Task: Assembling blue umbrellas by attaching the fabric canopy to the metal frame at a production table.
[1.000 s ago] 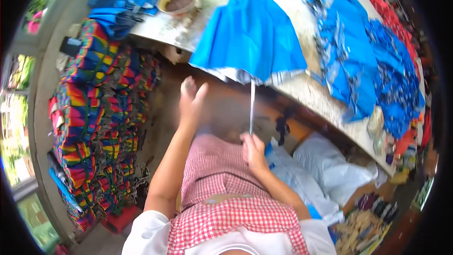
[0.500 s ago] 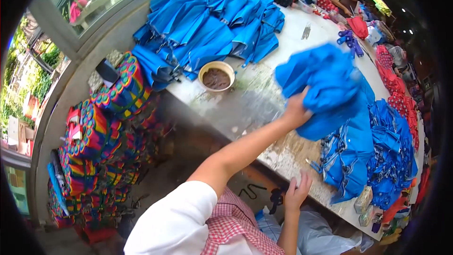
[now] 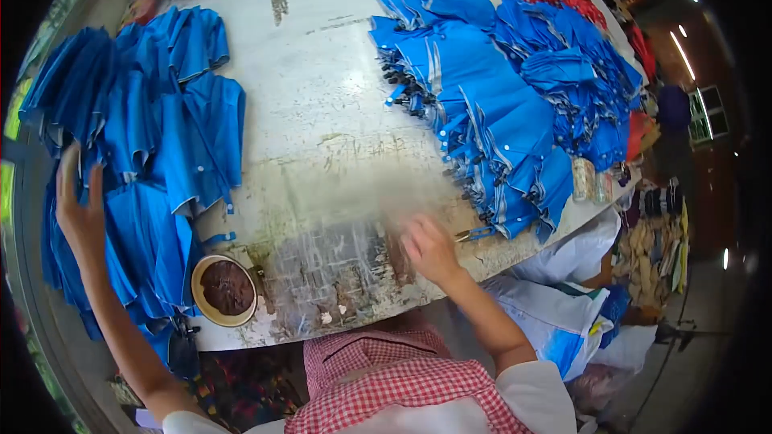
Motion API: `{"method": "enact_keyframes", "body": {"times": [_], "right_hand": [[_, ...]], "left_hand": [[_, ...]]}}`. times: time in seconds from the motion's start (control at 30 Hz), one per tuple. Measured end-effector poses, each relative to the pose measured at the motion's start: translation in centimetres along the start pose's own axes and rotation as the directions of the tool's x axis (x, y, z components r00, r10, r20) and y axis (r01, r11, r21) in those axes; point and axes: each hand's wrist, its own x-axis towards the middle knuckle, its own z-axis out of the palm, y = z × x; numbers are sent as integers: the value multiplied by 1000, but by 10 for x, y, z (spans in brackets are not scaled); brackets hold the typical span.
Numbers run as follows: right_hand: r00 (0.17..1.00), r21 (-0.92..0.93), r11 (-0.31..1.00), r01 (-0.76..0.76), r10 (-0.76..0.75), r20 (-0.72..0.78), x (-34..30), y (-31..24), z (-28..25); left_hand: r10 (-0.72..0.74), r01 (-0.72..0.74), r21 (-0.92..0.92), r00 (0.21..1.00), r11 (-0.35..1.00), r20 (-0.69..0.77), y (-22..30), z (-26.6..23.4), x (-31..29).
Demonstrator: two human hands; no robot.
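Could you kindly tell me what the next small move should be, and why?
Perhaps the bare left hand should close on the pleated blue fabric umbrella at far left, since that hand looks open and empty, near the umbrella's lower edge.

Blue umbrellas [image 3: 186, 141] partly hidden behind left hand [image 3: 80, 225]

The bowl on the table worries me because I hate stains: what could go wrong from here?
The bowl sits near the front edge of the table, right beside the left pile of blue umbrellas; a knock might spill its dark contents onto the fabric.
The blue-handled tool lies close to the right hand, metal end toward it, so it could perhaps scratch.
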Motion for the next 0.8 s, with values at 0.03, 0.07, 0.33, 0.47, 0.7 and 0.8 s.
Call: {"method": "enact_keyframes", "body": {"times": [0.03,0.07,0.33,0.47,0.7,0.8], "right_hand": [[998,-58,997,-49,47,-50,4,21,-9],[989,-111,988,-109,96,-115,8,44,-18],[906,-454,804,-384,235,-352,-28,185,-122],[994,-622,782,-52,-18,-107,-31,212,-135],[913,-638,662,392,-366,182,-22,267,-201],[917,-650,753,97,-322,-236,-14,277,-313]], "left_hand": [[-183,215,-158,963,964,198,33,6,-42],[-106,157,-127,935,979,338,35,5,-90],[-261,286,48,776,957,574,94,46,-257],[-295,310,64,794,949,532,120,47,-266],[-352,359,-57,930,932,107,256,41,-192],[-352,461,-639,886,616,301,348,45,-161]]}}
